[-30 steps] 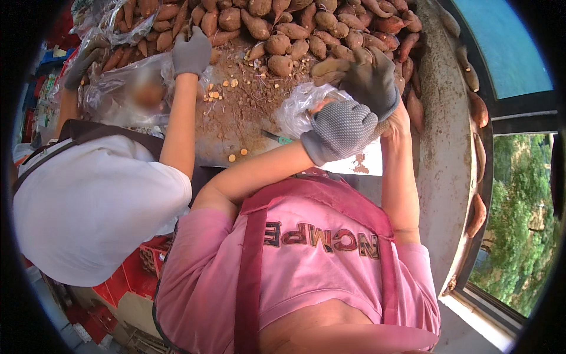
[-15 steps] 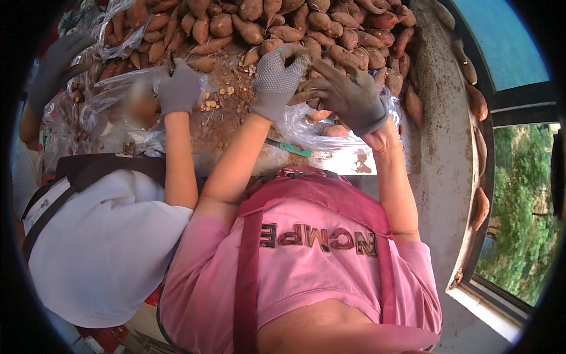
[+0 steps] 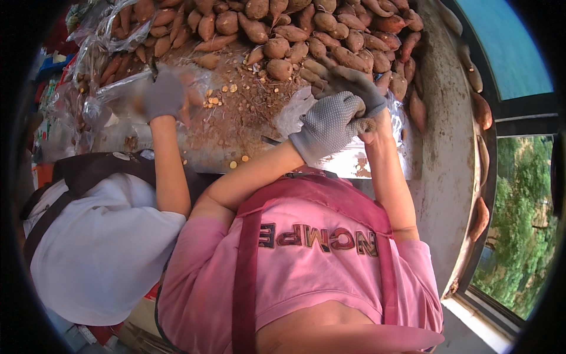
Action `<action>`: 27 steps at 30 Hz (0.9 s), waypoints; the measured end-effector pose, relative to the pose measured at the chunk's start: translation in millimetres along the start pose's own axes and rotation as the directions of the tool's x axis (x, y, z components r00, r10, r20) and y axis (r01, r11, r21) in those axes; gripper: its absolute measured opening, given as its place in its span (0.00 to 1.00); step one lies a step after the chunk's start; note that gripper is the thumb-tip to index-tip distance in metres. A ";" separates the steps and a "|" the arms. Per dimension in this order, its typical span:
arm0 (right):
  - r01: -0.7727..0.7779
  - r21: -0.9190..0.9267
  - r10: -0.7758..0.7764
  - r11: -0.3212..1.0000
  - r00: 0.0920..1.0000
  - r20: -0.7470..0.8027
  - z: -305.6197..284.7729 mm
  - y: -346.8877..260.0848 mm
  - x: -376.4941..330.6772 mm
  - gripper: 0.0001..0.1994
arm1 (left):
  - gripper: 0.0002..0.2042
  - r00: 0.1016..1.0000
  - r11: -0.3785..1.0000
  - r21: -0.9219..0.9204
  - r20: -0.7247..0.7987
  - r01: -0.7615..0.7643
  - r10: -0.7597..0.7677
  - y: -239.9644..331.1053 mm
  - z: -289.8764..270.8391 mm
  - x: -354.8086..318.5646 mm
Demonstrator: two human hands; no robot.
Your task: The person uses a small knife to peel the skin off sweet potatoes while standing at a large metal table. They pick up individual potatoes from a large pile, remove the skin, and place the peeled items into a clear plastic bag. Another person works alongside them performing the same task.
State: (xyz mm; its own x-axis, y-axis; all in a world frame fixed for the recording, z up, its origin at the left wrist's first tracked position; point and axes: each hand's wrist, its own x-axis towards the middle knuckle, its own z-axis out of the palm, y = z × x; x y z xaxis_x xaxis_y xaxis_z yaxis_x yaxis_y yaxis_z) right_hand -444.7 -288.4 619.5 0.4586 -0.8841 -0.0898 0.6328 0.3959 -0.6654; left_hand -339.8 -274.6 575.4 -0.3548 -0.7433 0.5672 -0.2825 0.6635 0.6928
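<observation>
The worktop (image 3: 236, 127) is crowded along its far side: a heap of sweet potatoes (image 3: 306, 32) runs across the whole top of the view and curls down the right rim, where single tubers lie along the curved concrete edge (image 3: 454, 177). The only open stretch is the middle, a soil-strewn patch with small yellowish crumbs (image 3: 215, 99) scattered on it. To the left, crumpled clear plastic bags (image 3: 103, 97) fill the worktop up to its near edge.

Both of the person's own hands wear grey dotted gloves and meet at the right of the open patch, just below the heap. The left hand (image 3: 327, 124) is curled shut, knuckles up, pressed against the right hand (image 3: 354, 88), which is also closed and lies across it from the far side. What they grip is hidden between the gloves, so I cannot tell. Under and around them lies a clear plastic bag (image 3: 300, 109), its film spreading toward the near edge; the hands touch it. The nearest sweet potatoes sit just beyond the right hand's fingers.

Well to the left, a co-worker's gloved hand (image 3: 165, 97), blurred, rests among the plastic bags, apart from the person's hands, with the open patch between.
</observation>
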 end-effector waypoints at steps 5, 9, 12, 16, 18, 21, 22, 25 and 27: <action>-0.125 0.460 -0.054 0.879 0.933 0.356 -28.1 4.7 7.1 0.27 | 0.07 0.999 0.993 0.111 -0.006 -0.042 0.043 2.3 0.8 0.3; -0.197 0.548 -0.064 0.813 0.905 0.420 -16.2 -4.4 -0.4 0.24 | 0.07 0.994 0.990 0.098 -0.026 -0.099 0.102 12.5 -0.4 6.1; -0.115 0.468 0.036 0.876 0.984 0.174 -20.9 -10.4 -2.4 0.23 | 0.06 0.974 0.974 0.060 -0.041 -0.219 0.222 24.9 -5.6 11.5; 0.223 0.000 -0.213 0.975 0.929 0.302 -44.2 -1.8 30.2 0.25 | 0.05 0.982 0.981 -0.064 -0.048 -0.183 0.180 30.6 -1.2 9.5; 0.377 -0.471 -0.332 0.798 0.926 0.179 -45.5 -8.6 31.9 0.26 | 0.05 0.987 0.986 -0.088 -0.081 -0.144 0.137 28.8 0.7 6.8; 0.116 0.046 -0.124 0.992 0.954 0.271 -40.3 -6.4 19.1 0.26 | 0.05 0.995 0.992 -0.094 -0.065 -0.083 0.077 25.3 0.2 3.0; 0.044 0.161 -0.085 0.986 0.963 0.257 -39.5 -6.9 17.2 0.24 | 0.05 0.997 0.993 -0.103 -0.055 -0.054 0.048 26.0 0.4 2.8; 0.052 0.168 -0.053 0.984 0.999 0.000 -37.6 -9.5 16.8 0.19 | 0.05 0.994 0.989 -0.145 -0.104 -0.037 0.022 20.9 4.0 3.8; 0.063 0.183 -0.041 0.981 0.992 -0.119 -61.6 -5.4 28.7 0.16 | 0.05 0.997 1.000 0.015 -0.076 -0.026 0.027 28.1 -1.4 7.0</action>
State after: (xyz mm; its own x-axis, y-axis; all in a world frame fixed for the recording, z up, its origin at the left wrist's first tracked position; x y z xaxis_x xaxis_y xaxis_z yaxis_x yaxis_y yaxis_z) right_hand -473.3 -331.2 574.9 0.3543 -0.9230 -0.1501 0.7639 0.3783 -0.5228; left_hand -349.0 -261.3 599.4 -0.2934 -0.7297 0.6176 -0.2868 0.6835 0.6713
